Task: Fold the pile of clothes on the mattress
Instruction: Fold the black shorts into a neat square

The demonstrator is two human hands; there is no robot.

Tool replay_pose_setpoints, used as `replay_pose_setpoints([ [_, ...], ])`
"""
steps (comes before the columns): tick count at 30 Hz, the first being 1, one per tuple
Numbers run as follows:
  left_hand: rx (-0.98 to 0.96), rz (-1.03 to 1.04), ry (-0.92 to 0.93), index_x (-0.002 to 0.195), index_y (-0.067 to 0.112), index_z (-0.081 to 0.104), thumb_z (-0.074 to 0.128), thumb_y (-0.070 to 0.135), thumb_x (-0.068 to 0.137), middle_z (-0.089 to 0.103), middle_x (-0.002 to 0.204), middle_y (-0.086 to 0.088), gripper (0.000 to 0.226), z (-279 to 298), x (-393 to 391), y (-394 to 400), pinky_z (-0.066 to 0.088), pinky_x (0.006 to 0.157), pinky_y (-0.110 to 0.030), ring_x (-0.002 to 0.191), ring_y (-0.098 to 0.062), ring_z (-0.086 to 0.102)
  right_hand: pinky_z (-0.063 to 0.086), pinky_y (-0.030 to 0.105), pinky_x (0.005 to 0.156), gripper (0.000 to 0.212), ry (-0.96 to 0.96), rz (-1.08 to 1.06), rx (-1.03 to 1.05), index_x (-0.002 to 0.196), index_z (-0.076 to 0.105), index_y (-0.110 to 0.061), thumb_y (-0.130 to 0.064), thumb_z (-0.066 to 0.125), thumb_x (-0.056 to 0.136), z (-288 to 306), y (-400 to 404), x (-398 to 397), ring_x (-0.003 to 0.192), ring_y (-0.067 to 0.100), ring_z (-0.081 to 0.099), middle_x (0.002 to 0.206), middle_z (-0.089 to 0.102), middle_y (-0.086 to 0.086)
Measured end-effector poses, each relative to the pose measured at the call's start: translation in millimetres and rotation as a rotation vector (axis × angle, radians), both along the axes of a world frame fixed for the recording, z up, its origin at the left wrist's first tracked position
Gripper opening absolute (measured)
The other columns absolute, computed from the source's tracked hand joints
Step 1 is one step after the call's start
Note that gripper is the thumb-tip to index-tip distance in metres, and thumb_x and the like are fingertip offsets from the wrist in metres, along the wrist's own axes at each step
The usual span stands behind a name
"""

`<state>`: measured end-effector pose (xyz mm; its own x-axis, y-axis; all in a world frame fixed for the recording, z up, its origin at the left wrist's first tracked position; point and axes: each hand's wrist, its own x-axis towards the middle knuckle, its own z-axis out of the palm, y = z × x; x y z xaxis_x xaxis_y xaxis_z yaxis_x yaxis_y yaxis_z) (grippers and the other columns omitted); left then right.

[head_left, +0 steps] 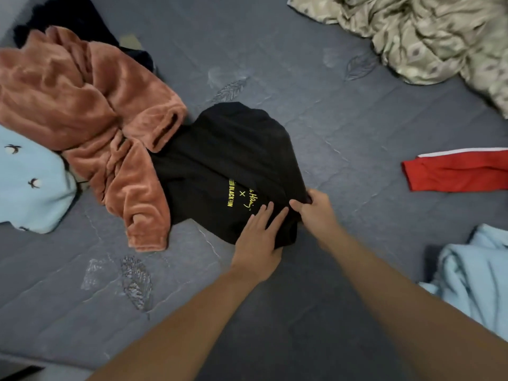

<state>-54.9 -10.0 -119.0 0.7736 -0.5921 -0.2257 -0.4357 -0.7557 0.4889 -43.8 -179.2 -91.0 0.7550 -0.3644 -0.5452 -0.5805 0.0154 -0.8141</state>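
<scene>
A black T-shirt (228, 160) with yellow lettering lies partly folded in the middle of the grey-blue mattress (343, 111), and both hands work at its near right corner. The left hand (259, 233) lies flat on the cloth with its fingers straight and close together, palm down, pressing the near edge of the shirt just below the yellow print; it curls around nothing. The right hand (314, 207) sits just beside it, touching or almost touching the left fingertips, and its thumb and curled fingers pinch a bunched fold of the black fabric at the shirt's right edge, so that this grip is closed tight on the cloth. How much fabric is gathered inside that pinch cannot be told, since the fingers hide it. The far left side of the shirt runs under the sleeve of a rust-brown fleece garment (90, 114), which lies crumpled to the left and overlaps it. Further left, touching the fleece, sits a pale blue garment with small dark bird shapes (30, 182). To the right, well apart from the shirt, a red garment with a white stripe (456, 171) reaches in from the edge, and a light blue cloth (475, 279) is heaped nearer the person's right forearm. A beige patterned blanket (428, 37) lies rumpled across the far right corner.
</scene>
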Motion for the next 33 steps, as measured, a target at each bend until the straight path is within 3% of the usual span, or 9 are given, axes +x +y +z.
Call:
replay_pose_setpoints([
  [6,-0.062,-0.155,0.166,0.165,0.038,0.014,0.05,0.047,0.105,0.016,0.172,0.001,0.07,19,-68,-77,0.019,0.128,-0.036,0.158,-0.018,0.013,0.061,0.054,0.088,0.026,0.158,-0.084,-0.075,0.092,0.069,-0.023,0.002,0.064,0.094,24,-81,-91,0.095,0.029,0.074,0.095,0.076,0.009],
  [11,-0.073,-0.252,0.235,0.164,0.032,0.024,0.047,0.055,0.104,0.026,0.169,0.002,0.068,28,-103,-88,0.028,0.125,-0.039,0.156,-0.018,0.022,0.061,0.039,0.068,0.014,0.287,-0.115,-0.05,0.107,0.066,-0.001,0.001,0.064,0.093,18,-101,-132,0.088,0.028,0.07,0.1,0.072,0.021],
  [14,-0.054,-0.277,0.199,0.162,0.031,0.029,0.045,0.063,0.099,0.03,0.167,0.003,0.072,25,-99,-72,0.032,0.121,-0.04,0.153,-0.017,0.026,0.06,0.043,0.085,0.026,0.297,-0.075,0.004,0.115,0.064,-0.01,-0.015,0.074,0.091,6,-94,-119,0.102,0.025,0.07,0.109,0.073,0.01],
  [16,-0.087,-0.236,0.125,0.159,0.03,0.036,0.043,0.065,0.099,0.038,0.161,0.005,0.07,24,-83,-65,0.038,0.115,-0.038,0.147,-0.014,0.034,0.056,0.041,0.091,0.033,0.253,-0.067,-0.035,0.117,0.06,-0.016,-0.022,0.077,0.09,-4,-91,-101,0.106,0.022,0.068,0.112,0.07,0.003],
  [20,-0.132,-0.195,-0.134,0.149,0.023,0.048,0.049,0.046,0.099,0.053,0.135,0.005,0.055,19,-27,-64,0.048,0.096,-0.037,0.123,-0.017,0.05,0.05,0.025,0.072,0.033,0.168,-0.098,-0.132,0.114,0.058,-0.019,-0.028,0.079,0.09,-14,-92,-63,0.101,0.014,0.067,0.106,0.067,-0.004],
  [23,-0.153,-0.086,-0.256,0.145,0.02,0.051,0.055,0.034,0.097,0.053,0.129,0.001,0.05,19,37,-80,0.049,0.092,-0.043,0.117,-0.021,0.051,0.059,0.04,0.087,0.042,0.214,-0.078,-0.061,0.115,0.059,-0.023,-0.036,0.084,0.084,-22,-98,-48,0.103,0.02,0.07,0.11,0.071,-0.001],
  [25,-0.147,0.025,-0.21,0.15,0.019,0.046,0.058,0.034,0.099,0.05,0.137,-0.001,0.054,23,84,-98,0.047,0.102,-0.045,0.125,-0.023,0.048,0.059,0.049,0.095,0.053,0.26,-0.028,-0.009,0.121,0.057,-0.024,-0.038,0.087,0.08,-26,-102,-44,0.107,0.023,0.07,0.117,0.07,0.0],
  [29,-0.063,0.109,0.122,0.161,0.018,0.029,0.06,0.049,0.099,0.034,0.161,-0.008,0.076,29,160,-147,0.03,0.122,-0.048,0.15,-0.029,0.028,0.057,0.048,0.099,0.057,0.232,0.072,0.037,0.126,0.056,-0.026,-0.027,0.089,0.08,-33,-105,-50,0.111,0.019,0.068,0.121,0.067,-0.003],
  [33,0.242,-0.064,0.164,0.148,0.014,0.044,0.064,0.069,0.087,0.053,0.148,-0.013,0.085,27,186,-180,0.042,0.112,-0.048,0.138,-0.038,0.046,0.056,0.045,0.101,0.042,0.078,0.101,-0.039,0.117,0.06,-0.029,-0.017,0.084,0.085,-36,-110,-56,0.111,0.013,0.067,0.117,0.069,-0.007],
])
